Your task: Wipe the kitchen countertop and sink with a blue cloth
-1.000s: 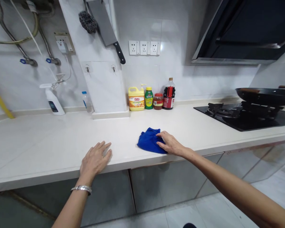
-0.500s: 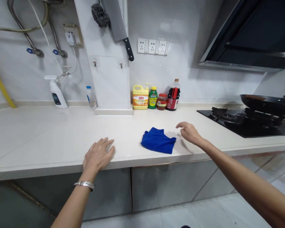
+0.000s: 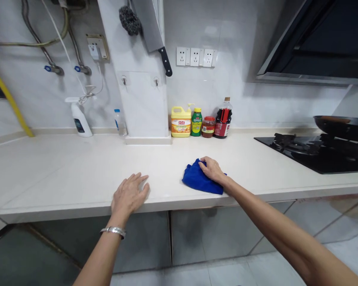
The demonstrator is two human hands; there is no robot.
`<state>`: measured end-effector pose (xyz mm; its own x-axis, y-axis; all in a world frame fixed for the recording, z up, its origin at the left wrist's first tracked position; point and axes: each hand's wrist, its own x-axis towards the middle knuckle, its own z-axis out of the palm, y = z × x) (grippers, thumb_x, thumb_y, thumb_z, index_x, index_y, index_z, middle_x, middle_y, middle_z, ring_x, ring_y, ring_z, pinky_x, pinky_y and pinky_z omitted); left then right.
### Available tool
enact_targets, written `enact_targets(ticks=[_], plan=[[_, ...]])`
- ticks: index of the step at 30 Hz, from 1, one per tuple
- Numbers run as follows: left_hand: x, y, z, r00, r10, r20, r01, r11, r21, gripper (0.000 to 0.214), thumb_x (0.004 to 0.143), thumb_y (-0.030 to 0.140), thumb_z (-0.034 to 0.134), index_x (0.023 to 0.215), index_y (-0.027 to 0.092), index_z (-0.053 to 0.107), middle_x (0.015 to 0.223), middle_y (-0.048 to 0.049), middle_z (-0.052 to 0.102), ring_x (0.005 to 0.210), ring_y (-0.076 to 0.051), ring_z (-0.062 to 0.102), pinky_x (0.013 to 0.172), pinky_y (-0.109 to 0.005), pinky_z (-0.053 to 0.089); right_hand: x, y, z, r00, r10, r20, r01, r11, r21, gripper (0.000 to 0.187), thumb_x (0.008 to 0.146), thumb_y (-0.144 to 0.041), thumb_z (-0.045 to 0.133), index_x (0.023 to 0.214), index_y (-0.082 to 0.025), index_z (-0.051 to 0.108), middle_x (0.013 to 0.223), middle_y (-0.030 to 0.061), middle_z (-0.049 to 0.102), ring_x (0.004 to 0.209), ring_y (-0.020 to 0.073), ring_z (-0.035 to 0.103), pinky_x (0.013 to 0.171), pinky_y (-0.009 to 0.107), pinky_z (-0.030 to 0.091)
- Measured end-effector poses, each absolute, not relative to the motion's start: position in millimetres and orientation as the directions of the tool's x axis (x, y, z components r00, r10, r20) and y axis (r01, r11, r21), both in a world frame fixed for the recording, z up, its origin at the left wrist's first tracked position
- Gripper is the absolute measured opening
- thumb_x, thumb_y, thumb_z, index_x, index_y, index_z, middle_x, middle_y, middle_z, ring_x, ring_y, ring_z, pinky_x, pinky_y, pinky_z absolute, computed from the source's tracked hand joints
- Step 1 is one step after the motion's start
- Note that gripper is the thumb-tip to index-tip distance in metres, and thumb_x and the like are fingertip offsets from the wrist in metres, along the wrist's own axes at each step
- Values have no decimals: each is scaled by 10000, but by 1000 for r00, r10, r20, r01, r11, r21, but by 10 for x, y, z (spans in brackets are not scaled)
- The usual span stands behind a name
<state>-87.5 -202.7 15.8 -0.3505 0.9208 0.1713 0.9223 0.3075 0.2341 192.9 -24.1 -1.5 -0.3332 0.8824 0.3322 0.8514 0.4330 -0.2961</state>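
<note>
A blue cloth point(image 3: 198, 179) lies bunched near the front edge of the white countertop point(image 3: 86, 171). My right hand point(image 3: 211, 169) is on top of it, fingers curled into the fabric and gripping its upper part. The fingertips are partly sunk in the folds. My left hand point(image 3: 130, 193) rests palm down at the counter's front edge, its fingers spread and holding nothing. A silver bracelet point(image 3: 113, 231) circles the left wrist.
Along the back wall stand a yellow detergent jug point(image 3: 181, 124), a green bottle point(image 3: 196, 122), a red-lidded jar point(image 3: 208, 127) and a dark sauce bottle point(image 3: 222, 121). A spray bottle point(image 3: 80, 120) and clear bottle point(image 3: 120, 124) stand left. A gas stove point(image 3: 304, 153) holds a wok point(image 3: 343, 128); a cleaver point(image 3: 150, 29) hangs above.
My right hand has come down and left onto the blue cloth and taken hold of it. My left hand stays flat on the counter. The view has shifted slightly.
</note>
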Motion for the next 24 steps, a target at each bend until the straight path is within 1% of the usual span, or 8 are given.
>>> enact_targets(ticks=[2,5,8,13,17,20,22,24], plan=[[-876,-2020,144,-354,918,181,920,306,245,531,960,384,367,1423,259,595,1613,-10,460,1532,-191,352,1316,-400,223,1959,-307,-47,-319,818,479,806,500,-317,377,1049,-331,344,1251,-165,616,1228,142,705,1162,254,646,1078,396,458],[-890,-2004,113,-359,913,192,916,306,259,526,954,403,377,1413,282,603,1610,7,464,1532,-196,353,1314,-409,234,1966,-424,-70,-292,656,696,695,646,-317,432,1065,-394,283,1225,-181,624,1163,154,700,1113,263,649,1050,385,483],[-903,-1995,84,-354,912,207,917,294,269,527,950,406,381,1409,278,607,1606,3,468,1533,-198,352,1319,-419,225,1929,-500,-19,-357,565,744,601,749,-280,486,1077,-440,236,1244,-202,625,1106,138,699,1075,253,654,1007,372,514],[-912,-1997,59,-346,912,221,917,280,283,529,946,404,389,1404,262,612,1596,-11,481,1529,-198,360,1322,-435,223,1799,-411,202,-406,526,747,536,799,-271,490,1079,-455,247,1293,-230,626,1140,118,703,1109,251,645,1042,397,504],[-907,-1986,70,-355,907,226,913,285,292,523,943,391,390,1394,259,622,1592,-9,485,1526,-191,365,1326,-425,214,1746,-195,280,-402,591,699,606,744,-280,492,1073,-425,260,1397,-219,568,1377,134,634,1294,266,567,1136,462,440],[-899,-1976,83,-362,911,199,910,299,286,531,946,398,382,1406,265,611,1601,-1,473,1529,-196,359,1326,-424,212,1752,-170,202,-355,746,564,779,569,-262,563,1048,-468,341,1513,-173,456,1609,193,409,1457,371,410,1162,601,368],[-897,-1975,90,-361,912,196,913,303,272,538,946,389,376,1415,258,604,1606,-3,468,1532,-198,355,1326,-414,209,1735,-284,114,-320,814,485,852,471,-229,630,1040,-518,351,1546,-147,412,1661,218,308,1506,435,313,1178,671,290],[-900,-1980,97,-361,913,192,916,308,256,543,945,380,371,1424,254,595,1611,-3,462,1532,-199,353,1322,-406,218,1683,-469,34,-353,852,387,871,450,-197,668,1043,-555,317,1548,-128,416,1667,221,298,1529,455,258,1206,693,207]])
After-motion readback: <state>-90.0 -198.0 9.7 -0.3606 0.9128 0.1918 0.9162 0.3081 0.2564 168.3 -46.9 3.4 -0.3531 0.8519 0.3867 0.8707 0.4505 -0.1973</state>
